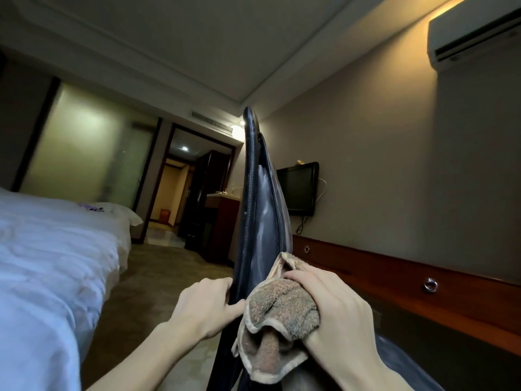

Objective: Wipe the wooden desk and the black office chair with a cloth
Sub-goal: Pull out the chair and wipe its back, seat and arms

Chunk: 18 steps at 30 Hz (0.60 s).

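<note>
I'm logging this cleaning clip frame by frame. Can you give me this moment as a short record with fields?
setting: bedroom with bed on the left and a wall TV
left hand: gripping the edge of the black office chair's backrest
right hand: pressing the cloth against the backrest
cloth: brownish terry, bunched
wooden desk: on the right, untouched now

Both bare forearms reached forward, the left hand (210, 303) pinching with thumb and curled fingers, the right hand (335, 309) closed palm-down, fingers bent around its load.
</note>
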Tool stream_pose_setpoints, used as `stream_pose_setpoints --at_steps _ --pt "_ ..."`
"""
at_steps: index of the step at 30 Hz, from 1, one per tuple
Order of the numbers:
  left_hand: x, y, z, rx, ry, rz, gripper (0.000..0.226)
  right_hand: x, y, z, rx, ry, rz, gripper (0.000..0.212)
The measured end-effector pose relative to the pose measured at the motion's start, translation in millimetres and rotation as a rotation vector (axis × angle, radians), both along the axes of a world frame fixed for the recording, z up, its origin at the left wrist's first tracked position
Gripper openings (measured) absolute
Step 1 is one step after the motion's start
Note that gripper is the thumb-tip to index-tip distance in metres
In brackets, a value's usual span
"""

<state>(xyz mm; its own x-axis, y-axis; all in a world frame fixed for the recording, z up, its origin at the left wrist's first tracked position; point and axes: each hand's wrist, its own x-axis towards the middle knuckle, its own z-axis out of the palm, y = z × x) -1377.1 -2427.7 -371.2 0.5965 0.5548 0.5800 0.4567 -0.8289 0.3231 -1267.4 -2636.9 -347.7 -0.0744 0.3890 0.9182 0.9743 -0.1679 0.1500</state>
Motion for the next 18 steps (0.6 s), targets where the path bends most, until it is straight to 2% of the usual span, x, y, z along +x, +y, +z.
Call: stream_pose_setpoints --at_steps 2,4,8,13,16,18 --pt "-0.6 -1.9 -5.3 0.051 -0.037 -0.006 0.069 -2.4 2.4 6.2 0.029 -0.010 0.003 0.041" --pt "-0.5 -4.9 -10.8 0.120 -0.040 -0.001 0.074 -2.5 3.4 15.7 0.067 -0.030 0.009 0.042" --pt "-5.4 -20.6 -5.5 0.263 0.025 -0.063 0.053 -8.0 7.1 48.2 0.157 -0.095 0.019 0.054" --pt "-4.2 -35.3 -7.3 0.380 -0.011 -0.039 0.054 -26.5 17.4 106.3 0.274 -0.140 0.084 0.053" --pt "-4.5 -41.4 -8.8 0.418 0.006 0.015 0.053 -32.5 23.8 136.4 0.240 -0.049 0.097 0.076" --pt "-5.9 -44.2 -9.3 0.478 -0.075 0.030 0.047 -36.6 29.9 152.8 0.143 0.006 0.130 0.094"
